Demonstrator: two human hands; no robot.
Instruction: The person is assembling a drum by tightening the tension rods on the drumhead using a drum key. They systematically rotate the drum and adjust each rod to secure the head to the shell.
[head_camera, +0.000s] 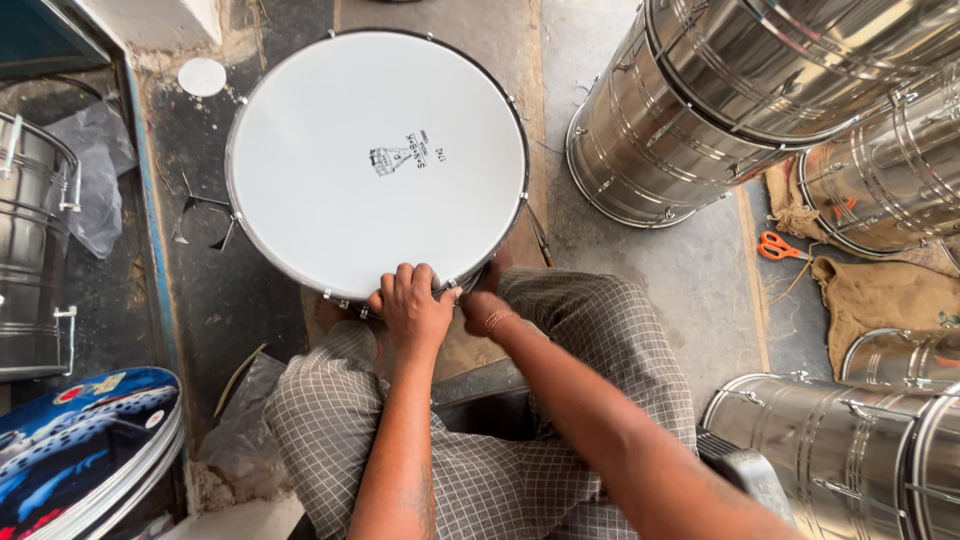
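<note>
A broad concrete floor (690, 290) carries everything. Along its right edge stand and lie several shiny steel drum shells (700, 90), with brown burlap sacking (885, 295) between them. A big drum with a white skin (375, 160) stands near the floor's middle, its skin facing up and its near rim just above the seated person's checked cloth (470, 440). At the left edge stands another steel shell (35, 250), and in the lower left corner sits a stack of blue printed drum skins (80, 440). The left hand (412, 305) rests on the drum's near rim, fingers curled over the edge and clenched on it. The right hand (487, 305), wearing a gold bangle, is tucked beside the rim; whether its fingers grip anything cannot be told. Orange scissors (778, 246) lie by the sacking.
</note>
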